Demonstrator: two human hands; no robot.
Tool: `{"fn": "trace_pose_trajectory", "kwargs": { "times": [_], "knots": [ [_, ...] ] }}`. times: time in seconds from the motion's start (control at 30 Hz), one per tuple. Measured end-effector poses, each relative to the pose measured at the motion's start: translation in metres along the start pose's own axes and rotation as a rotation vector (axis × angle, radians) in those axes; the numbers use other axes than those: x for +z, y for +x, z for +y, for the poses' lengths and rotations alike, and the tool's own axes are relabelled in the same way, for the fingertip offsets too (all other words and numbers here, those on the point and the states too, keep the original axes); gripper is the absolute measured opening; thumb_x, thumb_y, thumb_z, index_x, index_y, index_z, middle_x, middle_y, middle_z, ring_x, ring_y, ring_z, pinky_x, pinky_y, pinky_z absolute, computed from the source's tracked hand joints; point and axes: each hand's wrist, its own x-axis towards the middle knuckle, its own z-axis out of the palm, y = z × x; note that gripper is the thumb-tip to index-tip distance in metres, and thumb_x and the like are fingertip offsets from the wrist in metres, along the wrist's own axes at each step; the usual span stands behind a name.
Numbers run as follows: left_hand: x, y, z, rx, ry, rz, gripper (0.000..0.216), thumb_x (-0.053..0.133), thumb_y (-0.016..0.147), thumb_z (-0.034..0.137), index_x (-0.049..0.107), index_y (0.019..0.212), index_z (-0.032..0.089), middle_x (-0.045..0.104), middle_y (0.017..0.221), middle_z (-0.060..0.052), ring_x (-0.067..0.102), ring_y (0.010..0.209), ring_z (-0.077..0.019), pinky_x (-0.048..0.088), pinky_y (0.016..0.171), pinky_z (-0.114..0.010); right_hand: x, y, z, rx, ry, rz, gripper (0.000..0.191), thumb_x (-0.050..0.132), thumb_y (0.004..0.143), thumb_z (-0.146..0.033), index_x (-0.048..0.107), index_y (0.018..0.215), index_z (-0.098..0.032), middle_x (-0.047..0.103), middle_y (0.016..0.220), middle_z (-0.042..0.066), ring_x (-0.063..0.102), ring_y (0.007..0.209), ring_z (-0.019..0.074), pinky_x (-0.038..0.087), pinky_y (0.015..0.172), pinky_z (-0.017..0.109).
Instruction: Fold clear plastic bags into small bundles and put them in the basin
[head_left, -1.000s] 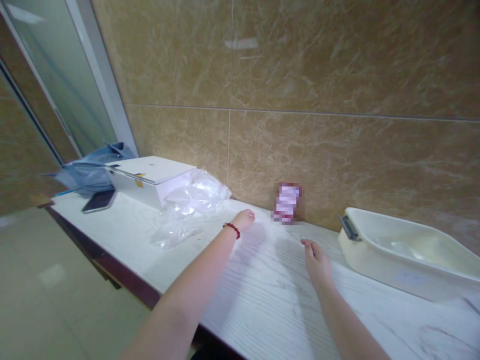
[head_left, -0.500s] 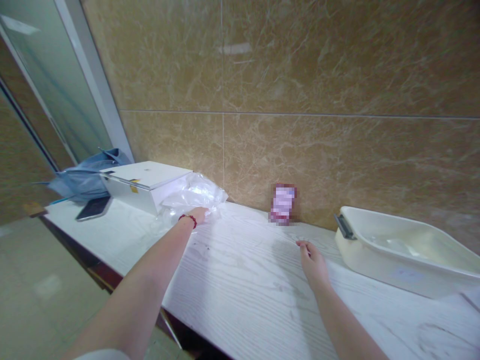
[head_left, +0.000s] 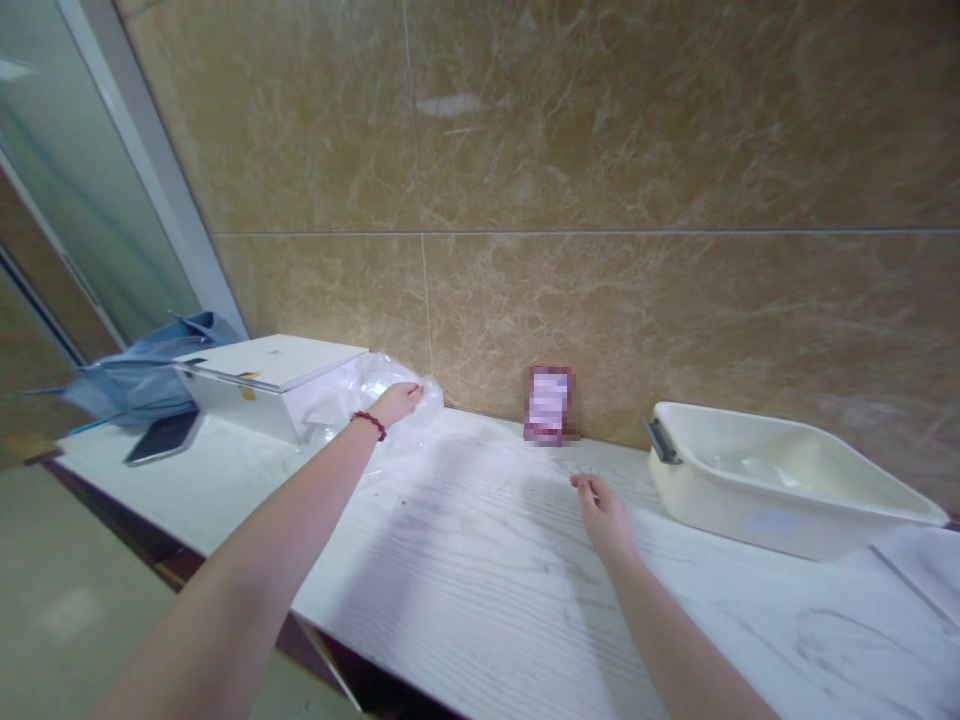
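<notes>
My left hand (head_left: 397, 402), with a red beaded bracelet at its wrist, is at the right part of a crumpled clear plastic bag (head_left: 367, 378). Its fingers are curled closed on the film, and the fingertips are partly hidden. The bag lies against the right side of a white box (head_left: 244, 405). My right hand (head_left: 606, 515) hovers low over the white wood-grain table (head_left: 480, 560), fingers curled in toward the thumb, with nothing visible in them. It is between a propped, pixelated phone-like object (head_left: 548, 404) and a cream plastic bin (head_left: 735, 510).
Behind the table rises a brown marbled wall (head_left: 600, 150). A dark-screened phone (head_left: 163, 437) lies left of the box, beside a blue bag (head_left: 146, 370). The bin has a grey handle clip and clear plastic inside. The table's front edge runs along the lower left.
My left hand has lifted slightly and curled its fingers at the bag's right part. My right hand keeps nearly the same pose. The view has shifted a little to the right.
</notes>
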Motion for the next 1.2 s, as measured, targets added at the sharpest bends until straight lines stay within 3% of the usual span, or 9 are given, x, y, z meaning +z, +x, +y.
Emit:
{"fn": "trace_pose_trajectory", "kwargs": {
  "times": [0.1,0.3,0.43,0.53,0.6,0.73,0.87,1.03,1.2],
  "knots": [
    [0.031,-0.019,0.032,-0.004,-0.22,-0.065,0.021,0.05,0.066,0.033,0.052,0.055,0.015,0.045,0.047,0.002,0.04,0.05,-0.0115,0.028,0.05,-0.023,0.0,-0.006,-0.008,-0.07,0.005,-0.028,0.028,0.034,0.075,-0.037,0.055,0.077,-0.02,0.061,0.085,0.004,0.055,0.081,0.0162,0.042,0.072,0.029],
    [0.12,-0.067,0.084,-0.031,-0.581,-0.29,0.025,0.045,0.072,0.039,0.049,0.066,0.015,0.046,0.056,0.002,0.044,0.051,-0.0081,0.037,0.053,-0.022,-0.007,-0.018,-0.022,-0.276,-0.02,0.001,0.024,0.038,0.077,-0.035,0.054,0.083,-0.018,0.059,0.085,0.005,0.054,0.079,0.0159,0.042,0.071,0.03],
    [0.167,-0.099,0.098,-0.121,-0.902,-0.542,0.023,0.057,0.064,0.037,0.049,0.067,0.015,0.049,0.063,0.001,0.048,0.058,-0.0075,0.039,0.059,-0.022,-0.014,-0.021,-0.024,-0.341,-0.023,0.1,0.025,0.043,0.075,-0.034,0.051,0.092,-0.018,0.057,0.088,0.006,0.052,0.081,0.0156,0.044,0.069,0.029],
    [0.186,-0.117,0.098,-0.08,-0.829,-0.577,0.022,0.06,0.062,0.034,0.053,0.069,0.015,0.053,0.068,0.0,0.049,0.063,-0.0093,0.039,0.061,-0.022,-0.016,-0.021,-0.024,-0.365,-0.016,0.132,0.034,0.05,0.071,-0.035,0.047,0.1,-0.018,0.055,0.093,0.008,0.051,0.085,0.0164,0.045,0.068,0.029],
    [0.192,-0.125,0.096,0.007,-0.693,-0.565,0.02,0.06,0.061,0.032,0.054,0.067,0.014,0.053,0.065,0.0,0.048,0.062,-0.0104,0.038,0.061,-0.022,-0.017,-0.021,-0.023,-0.371,-0.019,0.131,0.038,0.053,0.068,-0.035,0.047,0.102,-0.018,0.055,0.093,0.007,0.051,0.085,0.0164,0.045,0.067,0.028],
    [0.19,-0.132,0.094,0.173,-0.573,-0.559,0.019,0.056,0.065,0.033,0.054,0.064,0.014,0.051,0.059,0.001,0.045,0.058,-0.0099,0.037,0.059,-0.022,-0.02,-0.017,-0.021,-0.3,-0.027,0.152,0.021,0.047,0.073,-0.034,0.055,0.084,-0.019,0.059,0.079,0.003,0.053,0.073,0.0138,0.043,0.062,0.025],
    [0.184,-0.126,0.092,0.076,-0.759,-0.416,0.02,0.054,0.066,0.034,0.051,0.066,0.014,0.049,0.06,0.002,0.046,0.058,-0.0087,0.038,0.06,-0.022,-0.027,-0.012,-0.02,-0.173,0.018,0.175,0.025,0.042,0.075,-0.039,0.056,0.078,-0.019,0.061,0.071,0.002,0.052,0.059,0.0115,0.042,0.056,0.023],
    [0.18,-0.115,0.086,-0.079,-1.022,-0.264,0.022,0.059,0.061,0.033,0.047,0.067,0.015,0.046,0.061,0.004,0.045,0.057,-0.0064,0.038,0.059,-0.021,-0.036,-0.008,-0.017,-0.138,0.024,0.183,0.033,0.036,0.078,-0.044,0.057,0.077,-0.018,0.061,0.066,0.002,0.054,0.06,0.0124,0.04,0.059,0.023],
    [0.179,-0.111,0.08,-0.069,-0.979,-0.219,0.023,0.059,0.062,0.034,0.048,0.067,0.016,0.04,0.055,0.006,0.037,0.048,-0.0045,0.032,0.046,-0.017,-0.041,-0.002,-0.008,-0.098,0.049,0.211,0.042,0.026,0.08,-0.046,0.057,0.079,-0.018,0.059,0.063,0.002,0.053,0.058,0.0127,0.039,0.057,0.023]
  ]
}}
